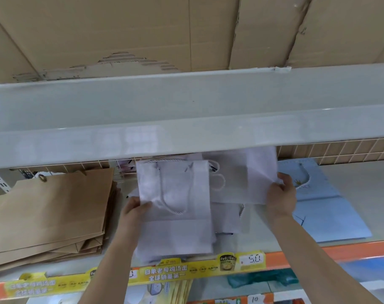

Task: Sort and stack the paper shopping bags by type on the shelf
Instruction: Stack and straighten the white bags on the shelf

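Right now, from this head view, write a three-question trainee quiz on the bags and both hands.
1. True or false: the left hand grips the narrow white bag.
2. Which stack lies at the shelf's far left? A) brown paper bags B) blue bags C) green bags
3. Fill in: the right hand holds the wide white bag at its ____ edge.

Key
1. True; its thumb lies across the bag's face.
2. A; the brown paper bags are stacked left, and the blue bag lies flat to the right.
3. Right.
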`<state>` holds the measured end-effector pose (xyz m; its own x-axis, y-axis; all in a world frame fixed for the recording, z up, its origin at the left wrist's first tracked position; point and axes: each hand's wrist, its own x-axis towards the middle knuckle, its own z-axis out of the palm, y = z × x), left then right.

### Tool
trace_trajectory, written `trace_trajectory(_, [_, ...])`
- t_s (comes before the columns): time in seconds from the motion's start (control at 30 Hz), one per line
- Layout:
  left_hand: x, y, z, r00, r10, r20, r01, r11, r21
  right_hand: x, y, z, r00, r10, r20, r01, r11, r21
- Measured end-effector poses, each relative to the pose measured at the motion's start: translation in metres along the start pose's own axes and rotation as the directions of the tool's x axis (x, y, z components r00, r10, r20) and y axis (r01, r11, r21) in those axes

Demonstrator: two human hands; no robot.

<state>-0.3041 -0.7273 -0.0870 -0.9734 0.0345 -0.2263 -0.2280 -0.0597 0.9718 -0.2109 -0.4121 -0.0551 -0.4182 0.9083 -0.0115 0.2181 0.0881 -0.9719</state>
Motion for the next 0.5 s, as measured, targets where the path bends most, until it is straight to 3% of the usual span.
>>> trace_trajectory(0.17, [0.004,-0.002,-0.007,0.986,-0.066,-0.153,0.055,0.996,-0.077,-0.001,0.005,-0.002,0.996,0.088,-0.029,-0.080,0.978,0.194])
trace_trajectory(0.27, [0.006,-0.009,-0.003,0.972,-0.125,-0.197,0.114,0.991,-0.065,-0.010,0.005,0.001,0.978,0.210,0.017,-0.196,0.877,0.439])
trace_trajectory(0.33, [0.005,-0.011,0.002,0.971,-0.136,-0.194,0.132,0.991,-0.036,-0.018,0.005,0.004,0.937,0.305,0.169,-0.346,0.762,0.547])
trace_trajectory(0.4, [0.002,-0.009,0.008,0.972,-0.125,-0.199,0.123,0.992,-0.019,-0.031,0.008,0.010,0.857,0.302,0.418,-0.500,0.685,0.530])
trace_trajectory(0.5, [-0.004,-0.003,0.017,0.976,-0.128,-0.177,0.114,0.990,-0.086,-0.056,0.010,0.020,0.705,0.271,0.655,-0.577,0.756,0.309])
